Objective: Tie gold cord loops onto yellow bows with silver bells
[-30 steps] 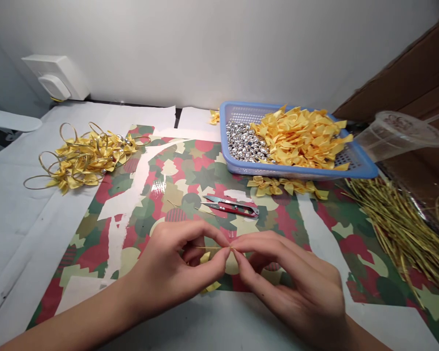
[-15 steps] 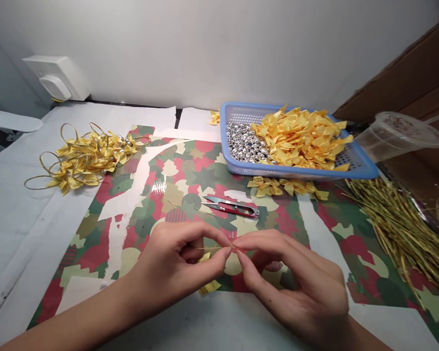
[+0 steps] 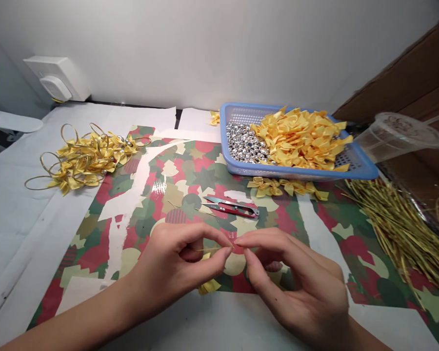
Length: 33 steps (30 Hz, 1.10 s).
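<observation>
My left hand (image 3: 190, 258) pinches a thin gold cord (image 3: 214, 249) between thumb and forefinger, its short end just past the fingertips. Below that hand a yellow ribbon bow (image 3: 208, 286) shows, partly hidden by the fingers. Right beside the cord's end is my right hand (image 3: 296, 278), thumb and forefinger slightly apart, with nothing visible between them. Thread snips (image 3: 231, 207) with a red handle lie on the patterned sheet beyond both hands.
A blue basket (image 3: 300, 171) holds silver beads (image 3: 246, 144) and yellow bows (image 3: 302, 139). More bows (image 3: 287, 187) lie before it. Looped bows (image 3: 84, 161) are piled at left, gold cords (image 3: 402, 229) at right. A plastic cup (image 3: 395, 136) leans behind.
My right thumb and forefinger have parted and drawn slightly away from the cord's end. The left hand keeps its pinch almost unmoved.
</observation>
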Tool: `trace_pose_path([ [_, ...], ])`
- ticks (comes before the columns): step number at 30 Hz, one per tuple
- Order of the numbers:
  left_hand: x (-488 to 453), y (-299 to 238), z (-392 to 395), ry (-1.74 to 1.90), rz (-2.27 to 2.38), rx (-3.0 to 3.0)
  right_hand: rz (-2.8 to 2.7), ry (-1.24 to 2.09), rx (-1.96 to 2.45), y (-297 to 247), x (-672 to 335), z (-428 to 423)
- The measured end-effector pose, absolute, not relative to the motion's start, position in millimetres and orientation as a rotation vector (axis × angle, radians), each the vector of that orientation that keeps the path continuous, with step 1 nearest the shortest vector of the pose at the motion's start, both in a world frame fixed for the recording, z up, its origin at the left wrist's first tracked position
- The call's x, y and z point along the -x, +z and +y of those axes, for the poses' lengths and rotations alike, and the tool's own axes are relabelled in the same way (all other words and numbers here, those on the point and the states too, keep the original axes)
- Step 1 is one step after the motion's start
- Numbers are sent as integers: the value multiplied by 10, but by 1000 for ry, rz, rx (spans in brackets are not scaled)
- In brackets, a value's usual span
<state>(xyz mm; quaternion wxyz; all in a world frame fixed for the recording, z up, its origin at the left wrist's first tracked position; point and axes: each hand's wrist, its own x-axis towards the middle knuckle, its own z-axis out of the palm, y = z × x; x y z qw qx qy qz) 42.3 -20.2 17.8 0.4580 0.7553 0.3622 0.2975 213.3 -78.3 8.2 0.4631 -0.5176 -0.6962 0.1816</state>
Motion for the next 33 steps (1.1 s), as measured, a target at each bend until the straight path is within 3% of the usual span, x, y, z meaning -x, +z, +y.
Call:
trace_pose_path([
  [33,-378,152,-155,864,819,-2058,-1707,669,1254,96,-2075,-723],
])
